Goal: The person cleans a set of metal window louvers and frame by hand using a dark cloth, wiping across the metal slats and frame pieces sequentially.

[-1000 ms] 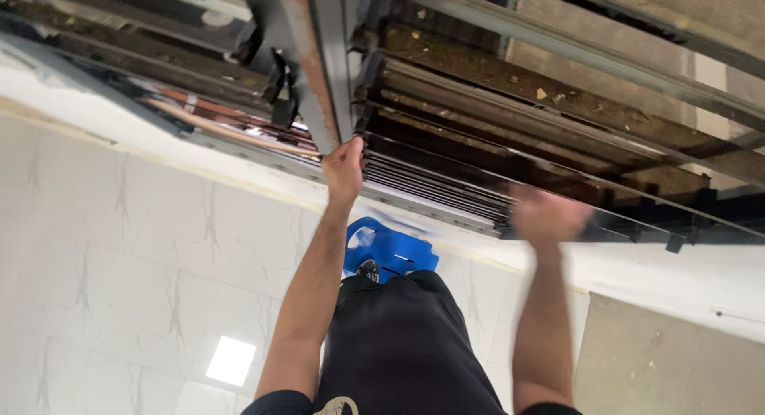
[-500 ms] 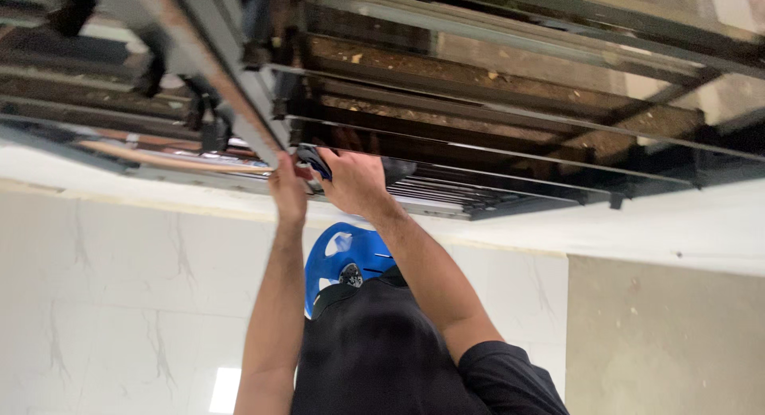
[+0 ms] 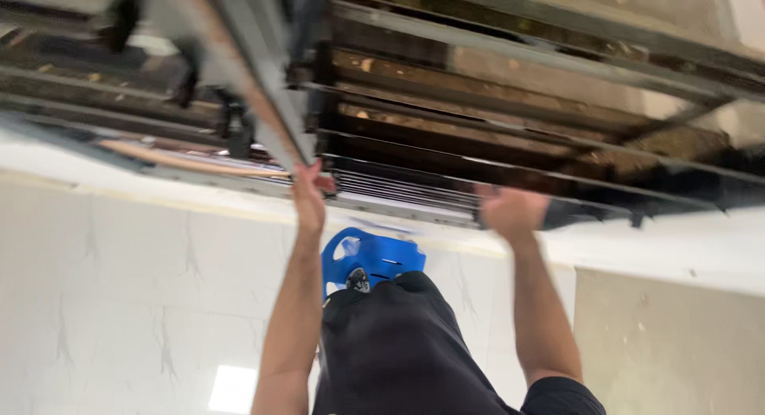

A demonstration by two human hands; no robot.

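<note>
- The view looks steeply upward at an open ceiling, where dark metal rails and rods run across a cavity of rough, brownish concrete.
- Two bare arms rise from the bottom of the frame, one on each side of a dark garment [image 3: 398, 351] that fills the lower middle.
- The left hand [image 3: 309, 193] is raised to the lower end of a long grey metal channel [image 3: 255, 80], which slants from the upper left down toward the middle of the ceiling opening.
- The grip of the left hand is closed around that lower end, with the fingers wrapped over the edge of the channel.
- The right hand [image 3: 510, 212] is raised well apart from the left, up at the edge of the ceiling opening, just below a dark horizontal rail [image 3: 558, 180].
- The right hand is blurred; its fingers look curled, but I cannot tell whether its grip is closed on anything.
- A bright blue plastic piece with cut-out holes [image 3: 373, 257] shows between the two arms, just above the dark garment.
- Behind the arms, a white marble-patterned wall [image 3: 119, 303] fills the left side, and a plain beige wall panel [image 3: 669, 343] sits at the lower right.
- A white band [image 3: 637, 243] runs across between the walls and the open ceiling.
</note>
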